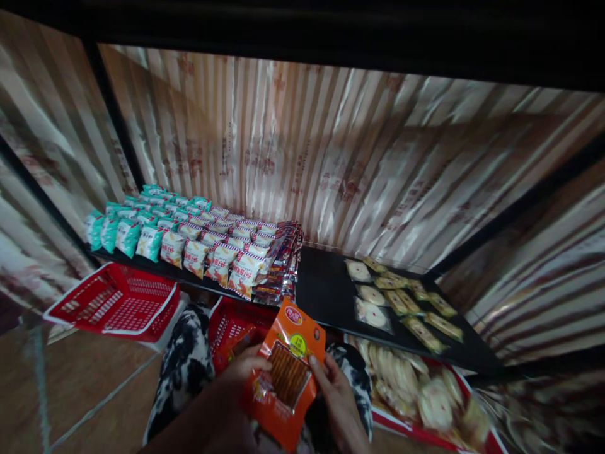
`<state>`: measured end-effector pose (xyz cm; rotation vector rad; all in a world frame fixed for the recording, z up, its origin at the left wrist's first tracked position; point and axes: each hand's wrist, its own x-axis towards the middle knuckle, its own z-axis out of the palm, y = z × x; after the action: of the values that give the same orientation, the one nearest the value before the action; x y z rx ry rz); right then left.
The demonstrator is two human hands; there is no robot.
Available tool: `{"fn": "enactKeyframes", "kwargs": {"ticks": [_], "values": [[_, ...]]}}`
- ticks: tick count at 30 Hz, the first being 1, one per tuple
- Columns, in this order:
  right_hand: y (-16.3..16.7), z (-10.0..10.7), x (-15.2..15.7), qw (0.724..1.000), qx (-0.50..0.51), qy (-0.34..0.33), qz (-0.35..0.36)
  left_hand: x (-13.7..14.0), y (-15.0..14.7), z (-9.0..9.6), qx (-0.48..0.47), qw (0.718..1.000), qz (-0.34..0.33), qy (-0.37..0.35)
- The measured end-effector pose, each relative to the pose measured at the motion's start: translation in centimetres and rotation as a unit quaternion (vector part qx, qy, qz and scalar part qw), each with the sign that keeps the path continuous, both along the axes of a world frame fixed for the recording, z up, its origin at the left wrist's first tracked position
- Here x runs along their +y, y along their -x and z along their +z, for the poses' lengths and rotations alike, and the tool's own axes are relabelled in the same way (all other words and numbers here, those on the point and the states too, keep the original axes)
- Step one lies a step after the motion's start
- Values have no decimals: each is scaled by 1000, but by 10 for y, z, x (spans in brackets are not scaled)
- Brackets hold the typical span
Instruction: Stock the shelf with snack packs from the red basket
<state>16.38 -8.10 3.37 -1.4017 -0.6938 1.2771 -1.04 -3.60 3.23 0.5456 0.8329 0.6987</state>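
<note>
Teal snack bags [126, 238] and striped-top snack bags [220, 261] already stood in rows on the black shelf [324, 280], while the orange snack packet [289, 378], not yet set down, was gripped by the left hand [242, 377] and right hand [334, 389] above patterned trousers [186, 353].

The orange packet [290, 372] is smooth plastic, its window [287, 382] clear; left basket [142, 308], moulded plastic; shelf [326, 277], matt; curtain [265, 139], satiny, rippled cloth; trousers [185, 353], cloth.

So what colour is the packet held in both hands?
The packet is mostly orange, seen best in the head view.
</note>
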Motion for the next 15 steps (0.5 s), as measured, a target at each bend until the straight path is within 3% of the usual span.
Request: {"fn": "enactKeyframes", "kwargs": {"ticks": [4,10,15], "values": [[-10,-12,3,997,-7,-43,-68,11,-30,2,-54,998,-2,-17],[-45,-33,15,983,-88,-43,-154,32,-76,7,22,999,-20,-15],[-80,-34,45,979,-55,-47,-190,47,-106,-9,78,994,14,-69]]}}
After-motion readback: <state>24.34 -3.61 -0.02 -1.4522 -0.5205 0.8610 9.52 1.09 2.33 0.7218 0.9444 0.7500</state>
